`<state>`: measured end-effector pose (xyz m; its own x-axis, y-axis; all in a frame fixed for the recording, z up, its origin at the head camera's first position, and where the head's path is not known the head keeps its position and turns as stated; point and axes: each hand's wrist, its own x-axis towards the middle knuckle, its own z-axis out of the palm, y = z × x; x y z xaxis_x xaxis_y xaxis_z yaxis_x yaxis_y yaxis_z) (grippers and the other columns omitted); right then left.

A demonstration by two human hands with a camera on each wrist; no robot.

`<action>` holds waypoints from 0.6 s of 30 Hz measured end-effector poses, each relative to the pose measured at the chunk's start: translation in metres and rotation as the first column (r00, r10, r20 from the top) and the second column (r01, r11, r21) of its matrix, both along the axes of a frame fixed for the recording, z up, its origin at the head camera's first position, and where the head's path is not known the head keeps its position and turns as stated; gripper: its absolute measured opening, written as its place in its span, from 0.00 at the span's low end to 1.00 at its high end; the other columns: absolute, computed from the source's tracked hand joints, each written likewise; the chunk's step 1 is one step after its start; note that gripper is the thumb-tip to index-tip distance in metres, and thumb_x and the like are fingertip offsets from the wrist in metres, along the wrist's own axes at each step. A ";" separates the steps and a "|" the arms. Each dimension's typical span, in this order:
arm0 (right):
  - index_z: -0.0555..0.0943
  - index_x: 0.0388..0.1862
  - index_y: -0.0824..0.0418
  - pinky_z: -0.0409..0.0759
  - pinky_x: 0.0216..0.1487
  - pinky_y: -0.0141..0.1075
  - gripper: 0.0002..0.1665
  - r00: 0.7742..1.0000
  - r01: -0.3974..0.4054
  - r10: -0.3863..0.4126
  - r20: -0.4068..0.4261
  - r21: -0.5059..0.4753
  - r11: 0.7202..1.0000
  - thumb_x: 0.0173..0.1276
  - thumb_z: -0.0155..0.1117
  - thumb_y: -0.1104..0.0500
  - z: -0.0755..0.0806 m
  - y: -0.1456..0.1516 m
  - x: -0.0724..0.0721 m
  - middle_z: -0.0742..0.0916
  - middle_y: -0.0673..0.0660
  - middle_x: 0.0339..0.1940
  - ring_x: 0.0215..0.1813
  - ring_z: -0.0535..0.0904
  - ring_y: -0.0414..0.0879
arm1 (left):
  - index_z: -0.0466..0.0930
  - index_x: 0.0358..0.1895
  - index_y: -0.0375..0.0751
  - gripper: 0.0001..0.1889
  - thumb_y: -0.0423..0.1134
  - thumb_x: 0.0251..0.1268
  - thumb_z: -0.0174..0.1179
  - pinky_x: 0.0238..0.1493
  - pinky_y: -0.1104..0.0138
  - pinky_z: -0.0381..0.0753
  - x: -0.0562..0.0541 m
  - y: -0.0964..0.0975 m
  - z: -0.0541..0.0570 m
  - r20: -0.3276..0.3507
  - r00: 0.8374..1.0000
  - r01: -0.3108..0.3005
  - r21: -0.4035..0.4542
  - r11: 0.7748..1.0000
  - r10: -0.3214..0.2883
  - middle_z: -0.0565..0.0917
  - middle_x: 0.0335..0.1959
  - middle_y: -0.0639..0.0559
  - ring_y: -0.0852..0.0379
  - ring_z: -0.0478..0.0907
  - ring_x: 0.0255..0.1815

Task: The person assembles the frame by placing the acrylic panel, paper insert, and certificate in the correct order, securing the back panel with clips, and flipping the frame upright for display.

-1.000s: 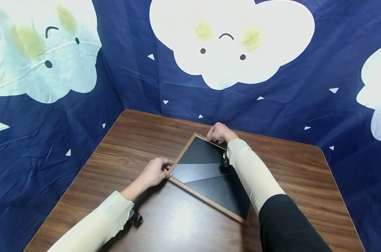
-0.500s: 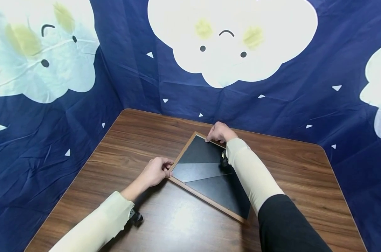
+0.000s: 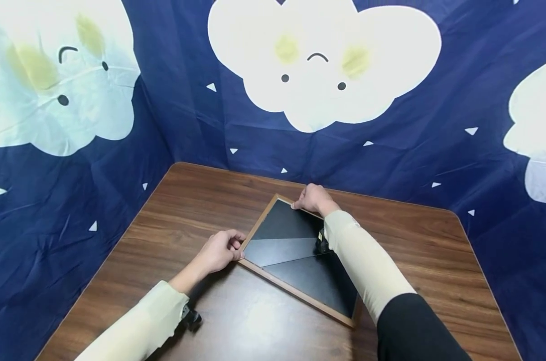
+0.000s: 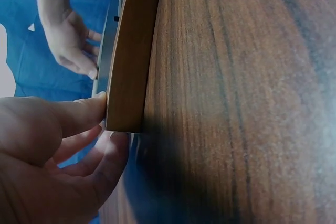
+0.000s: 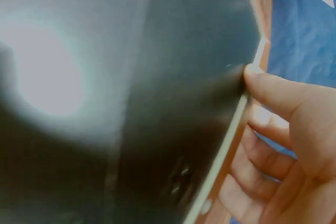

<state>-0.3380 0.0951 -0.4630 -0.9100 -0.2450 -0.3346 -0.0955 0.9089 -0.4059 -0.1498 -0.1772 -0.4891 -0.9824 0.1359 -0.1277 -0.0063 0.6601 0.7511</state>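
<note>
A wood-framed black board (image 3: pixel 275 220) lies at an angle on the table, its glossy dark surface facing up with a paler reflected band across it. My left hand (image 3: pixel 219 249) pinches its near-left corner. In the left wrist view, the left thumb (image 4: pixel 84 115) presses the frame's side (image 4: pixel 131 56) while the fingers reach under the corner. At the far edge my right hand (image 3: pixel 314 198) grips the frame. The right wrist view shows the right thumb (image 5: pixel 270 90) over a pale inner strip (image 5: pixel 231 129), fingers curled outside the wood. The right forearm hides part of the board.
The brown wood-grain table (image 3: pixel 187 200) extends around the board on all sides. A dark blue cloth (image 3: pixel 264 135) with white clouds hangs close behind the table's far edge and along its left. A small black device (image 3: pixel 191 320) sits at the left wrist.
The head view has tilted up a little, so everything sits slightly lower. Both hands keep their places on the frame, and the board stays at about the same angle.
</note>
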 end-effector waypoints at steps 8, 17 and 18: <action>0.89 0.40 0.56 0.80 0.60 0.46 0.07 0.995 -0.074 0.066 -0.081 -0.094 0.993 0.66 0.74 0.55 -0.004 0.031 0.019 0.91 0.52 0.43 0.53 0.84 0.51 | 0.85 0.51 0.35 0.18 0.30 0.56 0.72 0.41 0.66 0.76 0.006 0.004 0.000 0.005 1.000 -0.019 0.023 1.000 0.019 0.82 0.33 0.51 0.60 0.77 0.33; 0.89 0.42 0.57 0.80 0.60 0.49 0.09 0.998 -0.042 0.037 -0.049 -0.115 0.992 0.65 0.74 0.55 0.001 0.071 0.032 0.91 0.54 0.45 0.54 0.83 0.53 | 0.86 0.50 0.34 0.16 0.29 0.56 0.72 0.41 0.66 0.77 0.005 0.001 0.001 0.000 1.000 -0.019 0.014 1.000 0.019 0.82 0.33 0.50 0.59 0.78 0.33; 0.89 0.42 0.57 0.80 0.60 0.49 0.09 0.998 -0.040 0.034 -0.052 -0.120 0.992 0.65 0.74 0.55 0.001 0.076 0.034 0.91 0.53 0.44 0.54 0.83 0.54 | 0.86 0.50 0.34 0.16 0.30 0.57 0.72 0.41 0.66 0.77 0.005 -0.001 0.001 -0.003 1.000 -0.015 0.013 1.000 0.015 0.82 0.33 0.50 0.59 0.78 0.33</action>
<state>-0.3045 0.1708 -0.4621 -0.9143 -0.3142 -0.2556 -0.1503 0.8492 -0.5061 -0.1449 -0.1778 -0.4878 -0.9848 0.1232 -0.1225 -0.0132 0.6501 0.7597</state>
